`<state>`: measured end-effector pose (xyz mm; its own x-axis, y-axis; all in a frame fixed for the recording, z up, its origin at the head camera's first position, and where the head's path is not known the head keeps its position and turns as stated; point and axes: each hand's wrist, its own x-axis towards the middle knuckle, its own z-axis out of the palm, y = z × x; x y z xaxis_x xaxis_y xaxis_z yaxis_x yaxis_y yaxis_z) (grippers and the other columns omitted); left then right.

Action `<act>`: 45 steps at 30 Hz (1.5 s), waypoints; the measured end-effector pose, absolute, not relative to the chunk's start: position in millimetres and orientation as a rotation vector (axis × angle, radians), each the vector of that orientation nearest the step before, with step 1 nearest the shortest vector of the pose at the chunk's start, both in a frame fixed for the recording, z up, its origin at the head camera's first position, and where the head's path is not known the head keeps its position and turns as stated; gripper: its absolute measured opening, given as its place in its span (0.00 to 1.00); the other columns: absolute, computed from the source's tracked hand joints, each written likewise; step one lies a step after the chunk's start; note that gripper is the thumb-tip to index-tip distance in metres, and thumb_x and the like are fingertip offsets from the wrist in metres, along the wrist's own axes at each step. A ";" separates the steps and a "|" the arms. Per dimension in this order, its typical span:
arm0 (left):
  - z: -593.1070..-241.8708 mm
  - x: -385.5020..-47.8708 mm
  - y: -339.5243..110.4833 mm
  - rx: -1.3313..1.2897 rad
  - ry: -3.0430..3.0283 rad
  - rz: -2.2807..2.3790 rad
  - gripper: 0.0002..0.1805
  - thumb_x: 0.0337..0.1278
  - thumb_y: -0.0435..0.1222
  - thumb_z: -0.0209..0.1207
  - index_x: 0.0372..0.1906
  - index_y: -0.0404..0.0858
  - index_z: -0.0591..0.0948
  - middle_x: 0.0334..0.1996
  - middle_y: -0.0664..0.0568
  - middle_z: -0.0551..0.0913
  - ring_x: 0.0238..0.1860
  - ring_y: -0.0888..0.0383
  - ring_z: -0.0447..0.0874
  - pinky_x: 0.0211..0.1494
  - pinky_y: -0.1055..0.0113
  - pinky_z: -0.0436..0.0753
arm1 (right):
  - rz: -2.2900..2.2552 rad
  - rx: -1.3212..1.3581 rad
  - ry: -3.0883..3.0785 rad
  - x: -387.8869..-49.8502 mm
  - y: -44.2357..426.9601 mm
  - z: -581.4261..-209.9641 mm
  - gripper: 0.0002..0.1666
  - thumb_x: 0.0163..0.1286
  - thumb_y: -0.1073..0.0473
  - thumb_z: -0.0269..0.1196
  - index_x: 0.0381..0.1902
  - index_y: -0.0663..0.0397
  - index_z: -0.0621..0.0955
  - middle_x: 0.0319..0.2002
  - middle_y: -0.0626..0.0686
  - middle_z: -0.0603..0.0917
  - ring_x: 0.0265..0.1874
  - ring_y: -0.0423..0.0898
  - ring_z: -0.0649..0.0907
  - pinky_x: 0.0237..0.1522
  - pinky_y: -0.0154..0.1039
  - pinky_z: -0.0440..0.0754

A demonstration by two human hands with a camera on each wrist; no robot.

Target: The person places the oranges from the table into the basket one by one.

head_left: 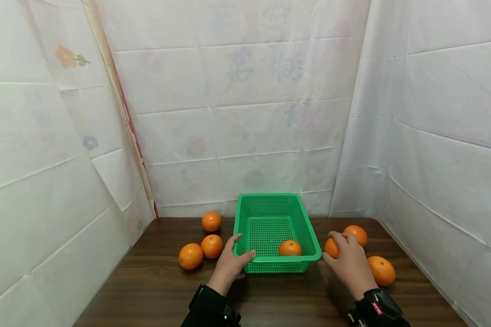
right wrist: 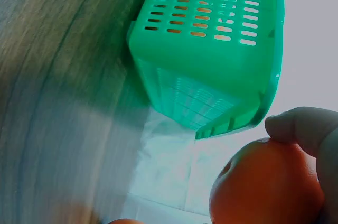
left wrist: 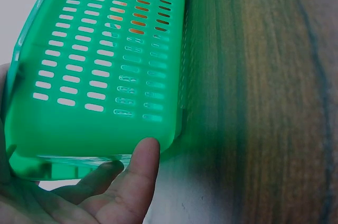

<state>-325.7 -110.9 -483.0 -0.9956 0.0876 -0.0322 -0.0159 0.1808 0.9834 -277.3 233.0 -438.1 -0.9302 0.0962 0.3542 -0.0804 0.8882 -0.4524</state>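
Note:
A green plastic basket (head_left: pixel 275 265) with slotted walls stands on the table, and one orange (head_left: pixel 290 248) lies inside at its near right. My left hand (head_left: pixel 229 265) holds the basket's near left corner; in the left wrist view the thumb (left wrist: pixel 143 163) lies against the outer wall below the rim. Just right of the basket, my right hand (head_left: pixel 349 263) grips another orange (head_left: pixel 332 249). The right wrist view shows that held orange (right wrist: pixel 266 184) with a fingertip on it, close to the basket (right wrist: pixel 200 60) but apart from it.
Right of the basket, two oranges sit near the right hand, a far one (head_left: pixel 355 235) and a nearer one (head_left: pixel 381 271). Three oranges (head_left: pixel 191 256) are grouped at the left. White sheeting (head_left: pixel 237 136) encloses the dark wooden table (head_left: pixel 147 281) behind and on both sides.

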 end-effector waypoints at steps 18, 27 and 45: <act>-485.0 -326.4 -105.8 0.096 2.338 1.958 0.54 0.57 0.59 0.75 0.84 0.53 0.61 0.82 0.28 0.56 0.64 0.34 0.79 0.41 0.49 0.88 | 0.599 0.032 -2.626 -277.9 225.0 -434.1 0.34 0.63 0.55 0.78 0.66 0.52 0.82 0.64 0.71 0.74 0.54 0.74 0.79 0.49 0.67 0.84; -484.2 -327.3 -106.4 0.089 2.320 1.965 0.53 0.60 0.57 0.75 0.84 0.53 0.60 0.82 0.28 0.55 0.67 0.32 0.77 0.43 0.48 0.88 | 0.518 0.082 -2.543 -278.1 219.9 -434.3 0.35 0.58 0.59 0.80 0.63 0.52 0.83 0.63 0.70 0.76 0.54 0.75 0.79 0.51 0.69 0.83; -485.6 -328.8 -105.3 0.088 2.331 1.971 0.53 0.59 0.57 0.75 0.84 0.53 0.60 0.83 0.28 0.53 0.68 0.29 0.75 0.42 0.48 0.88 | 0.324 0.131 -2.520 -278.1 197.5 -431.2 0.37 0.55 0.62 0.83 0.64 0.50 0.84 0.66 0.68 0.74 0.58 0.73 0.77 0.46 0.65 0.87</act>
<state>-328.8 -105.3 -485.6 -0.9945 0.1005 -0.0297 -0.0126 0.1667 0.9859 -278.1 197.5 -431.2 -0.8217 -0.0214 0.5695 -0.1650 0.9654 -0.2017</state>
